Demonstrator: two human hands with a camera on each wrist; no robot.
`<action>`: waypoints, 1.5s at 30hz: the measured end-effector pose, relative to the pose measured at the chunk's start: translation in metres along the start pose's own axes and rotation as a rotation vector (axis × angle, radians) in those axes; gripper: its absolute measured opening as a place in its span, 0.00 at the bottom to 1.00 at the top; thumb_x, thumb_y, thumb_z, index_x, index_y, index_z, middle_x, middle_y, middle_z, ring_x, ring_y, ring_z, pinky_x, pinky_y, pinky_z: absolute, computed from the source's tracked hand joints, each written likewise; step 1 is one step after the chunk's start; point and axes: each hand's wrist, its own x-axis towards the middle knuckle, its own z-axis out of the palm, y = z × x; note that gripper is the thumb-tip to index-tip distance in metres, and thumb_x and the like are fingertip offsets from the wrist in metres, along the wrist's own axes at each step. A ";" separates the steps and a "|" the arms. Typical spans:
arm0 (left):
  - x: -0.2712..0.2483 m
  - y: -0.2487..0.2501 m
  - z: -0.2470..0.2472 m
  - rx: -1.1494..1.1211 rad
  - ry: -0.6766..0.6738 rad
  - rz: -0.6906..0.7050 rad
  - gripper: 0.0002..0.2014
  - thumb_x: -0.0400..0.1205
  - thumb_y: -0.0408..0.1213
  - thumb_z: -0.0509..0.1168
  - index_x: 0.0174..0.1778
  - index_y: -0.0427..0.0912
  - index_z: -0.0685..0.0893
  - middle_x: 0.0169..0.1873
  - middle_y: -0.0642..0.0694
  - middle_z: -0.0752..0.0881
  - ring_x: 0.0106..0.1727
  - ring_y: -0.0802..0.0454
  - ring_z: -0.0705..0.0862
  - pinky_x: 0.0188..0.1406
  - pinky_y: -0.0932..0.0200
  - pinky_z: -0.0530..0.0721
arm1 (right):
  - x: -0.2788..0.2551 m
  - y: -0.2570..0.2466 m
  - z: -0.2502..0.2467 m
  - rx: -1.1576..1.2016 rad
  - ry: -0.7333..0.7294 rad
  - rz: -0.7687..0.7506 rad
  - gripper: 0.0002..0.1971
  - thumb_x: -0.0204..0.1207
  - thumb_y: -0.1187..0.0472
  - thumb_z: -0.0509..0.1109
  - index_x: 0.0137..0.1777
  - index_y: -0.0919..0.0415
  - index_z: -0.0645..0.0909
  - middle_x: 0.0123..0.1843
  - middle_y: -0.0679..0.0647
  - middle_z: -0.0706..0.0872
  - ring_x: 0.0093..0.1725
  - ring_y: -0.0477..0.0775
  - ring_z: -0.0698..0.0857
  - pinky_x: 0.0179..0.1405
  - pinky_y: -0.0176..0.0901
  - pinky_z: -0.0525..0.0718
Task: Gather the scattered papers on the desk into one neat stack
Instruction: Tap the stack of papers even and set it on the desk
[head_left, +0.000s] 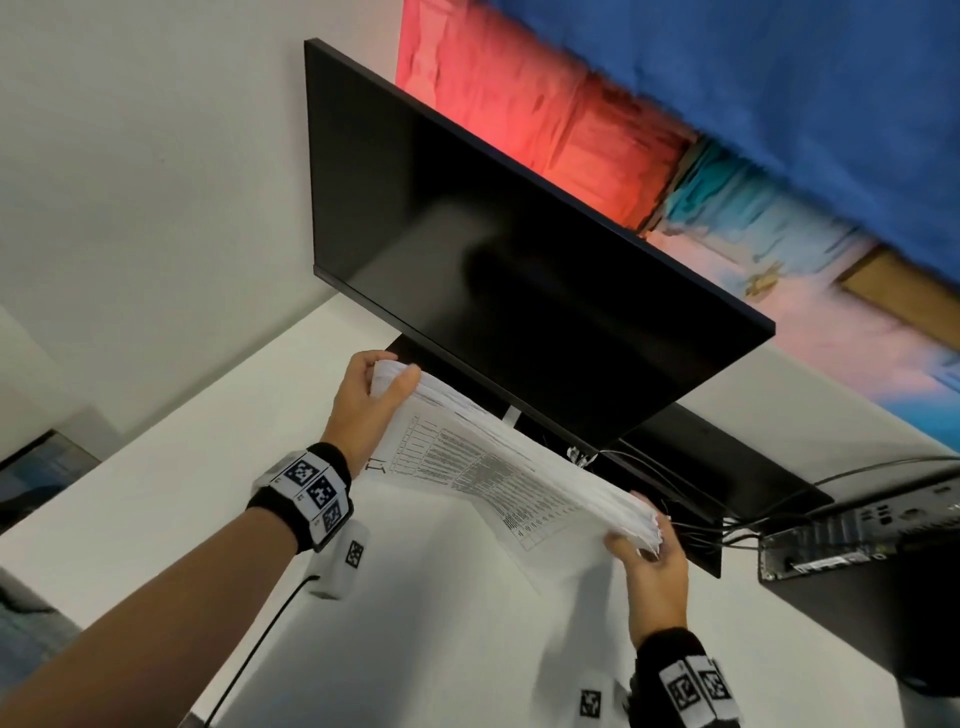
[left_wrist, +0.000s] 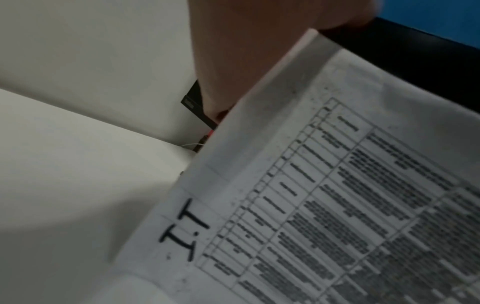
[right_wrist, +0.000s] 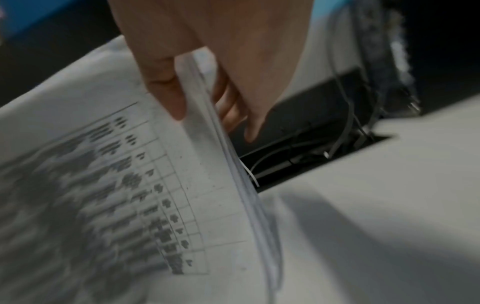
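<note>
A stack of white printed papers (head_left: 498, 467) with tables of text is held above the white desk (head_left: 441, 623), in front of the monitor. My left hand (head_left: 382, 384) grips its far left short edge, thumb on the near face. My right hand (head_left: 641, 540) grips the opposite short edge, thumb in front and fingers behind. The left wrist view shows the front sheet (left_wrist: 324, 205) marked "I.T" and my left hand (left_wrist: 246, 67) at the sheet's edge. Seen from the right wrist, the sheet edges (right_wrist: 221, 154) fan slightly under my right hand (right_wrist: 197, 86).
A black monitor (head_left: 519, 260) stands right behind the papers. A cable slot with wires (head_left: 691, 525) opens in the desk by my right hand. A small black computer box (head_left: 857, 530) sits at the right. A white wall and a coloured picture (head_left: 727, 130) lie behind.
</note>
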 end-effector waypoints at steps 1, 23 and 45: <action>0.001 -0.005 -0.004 0.013 -0.051 -0.020 0.27 0.77 0.51 0.74 0.69 0.48 0.75 0.50 0.53 0.85 0.49 0.55 0.86 0.42 0.60 0.84 | 0.006 0.005 0.000 0.058 0.006 0.098 0.26 0.74 0.79 0.72 0.70 0.58 0.82 0.63 0.61 0.89 0.65 0.59 0.87 0.60 0.44 0.83; 0.009 -0.029 0.009 0.021 -0.031 -0.041 0.09 0.78 0.39 0.77 0.53 0.48 0.89 0.48 0.47 0.94 0.52 0.46 0.93 0.53 0.45 0.92 | 0.004 -0.042 0.025 -0.295 0.042 -0.312 0.40 0.74 0.65 0.80 0.84 0.53 0.65 0.69 0.51 0.80 0.65 0.43 0.82 0.66 0.42 0.81; -0.014 0.076 -0.022 0.436 0.254 0.291 0.45 0.75 0.58 0.74 0.82 0.38 0.65 0.79 0.41 0.72 0.80 0.41 0.70 0.81 0.39 0.69 | -0.032 -0.079 0.080 -0.136 -0.246 -0.431 0.07 0.87 0.63 0.64 0.52 0.54 0.83 0.46 0.52 0.92 0.43 0.52 0.92 0.43 0.44 0.91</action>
